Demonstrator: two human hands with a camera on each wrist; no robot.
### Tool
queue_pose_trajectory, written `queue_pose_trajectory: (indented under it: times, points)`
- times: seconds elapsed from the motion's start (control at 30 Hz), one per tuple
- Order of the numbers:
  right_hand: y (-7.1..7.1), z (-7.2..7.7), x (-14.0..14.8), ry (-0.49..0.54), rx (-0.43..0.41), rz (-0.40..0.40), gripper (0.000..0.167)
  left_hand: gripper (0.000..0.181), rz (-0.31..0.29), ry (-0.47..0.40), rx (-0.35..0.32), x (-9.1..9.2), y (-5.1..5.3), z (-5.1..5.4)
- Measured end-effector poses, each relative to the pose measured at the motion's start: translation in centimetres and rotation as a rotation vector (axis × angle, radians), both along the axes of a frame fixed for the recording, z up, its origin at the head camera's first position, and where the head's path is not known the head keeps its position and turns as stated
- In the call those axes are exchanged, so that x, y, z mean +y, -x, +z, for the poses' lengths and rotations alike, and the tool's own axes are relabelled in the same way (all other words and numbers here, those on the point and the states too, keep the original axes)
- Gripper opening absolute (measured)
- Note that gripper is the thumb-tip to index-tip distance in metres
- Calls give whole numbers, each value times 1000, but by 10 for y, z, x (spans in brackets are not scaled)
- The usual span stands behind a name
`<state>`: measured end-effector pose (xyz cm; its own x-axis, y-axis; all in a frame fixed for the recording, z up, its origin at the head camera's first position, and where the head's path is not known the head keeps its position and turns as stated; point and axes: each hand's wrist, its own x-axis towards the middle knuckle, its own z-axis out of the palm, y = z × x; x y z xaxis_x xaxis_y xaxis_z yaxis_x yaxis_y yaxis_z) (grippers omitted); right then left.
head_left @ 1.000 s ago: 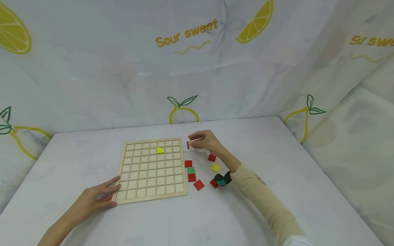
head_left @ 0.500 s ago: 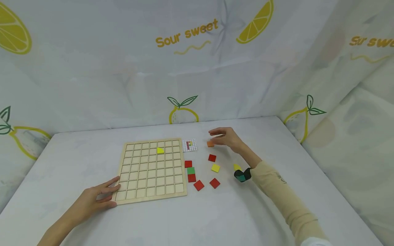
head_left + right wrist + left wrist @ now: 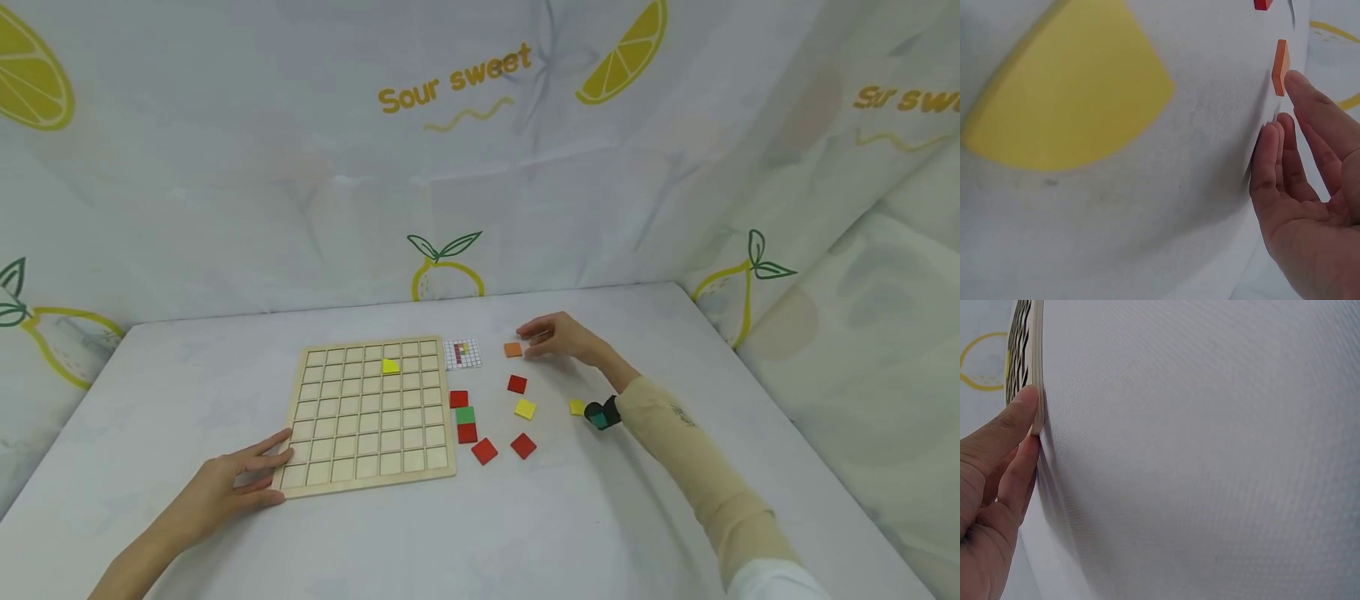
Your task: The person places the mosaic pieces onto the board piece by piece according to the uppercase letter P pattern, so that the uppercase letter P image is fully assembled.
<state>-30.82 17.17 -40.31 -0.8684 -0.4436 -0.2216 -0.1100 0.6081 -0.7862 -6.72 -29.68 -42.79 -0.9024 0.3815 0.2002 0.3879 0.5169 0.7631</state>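
A wooden grid board [image 3: 369, 417] lies on the table, with a yellow quarter-round tile [image 3: 391, 367] in one of its upper cells. My left hand [image 3: 221, 492] holds the board at its near left corner; in the left wrist view the thumb [image 3: 1013, 419] lies against the edge. Fingers slightly bent, my right hand [image 3: 561, 337] hovers beside an orange square tile [image 3: 512, 350] with nothing in its grasp. In the right wrist view a gap shows between thumb and fingers, and the thumb tip appears close to the orange tile [image 3: 1280, 67]; contact is unclear.
A small pattern card [image 3: 462, 354] lies at the board's upper right. Several loose tiles are scattered right of the board, among them a green tile [image 3: 465, 415], a red tile [image 3: 484, 451] and a yellow tile [image 3: 525, 409]. Another yellow piece [image 3: 577, 407] lies near the right wrist.
My right hand has moved right, away from the pattern card, uncovering it. It passed over the orange tile and now sits just right of it. The left hand stays on the board.
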Motion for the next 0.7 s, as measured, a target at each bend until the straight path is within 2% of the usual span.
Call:
queue_pose_trajectory:
  times: [0.23,0.47,0.7]
  points:
    - [2,-1,-11,-58,1,14,39,54,8,-1,4,0,-1,0]
    - [3,-4,-13,-93,50,17,31,54,0,-11,10,0,-1,-1]
    - [2,-1,-14,-112,78,27,25,53,0,-18,2,0,-1,0]
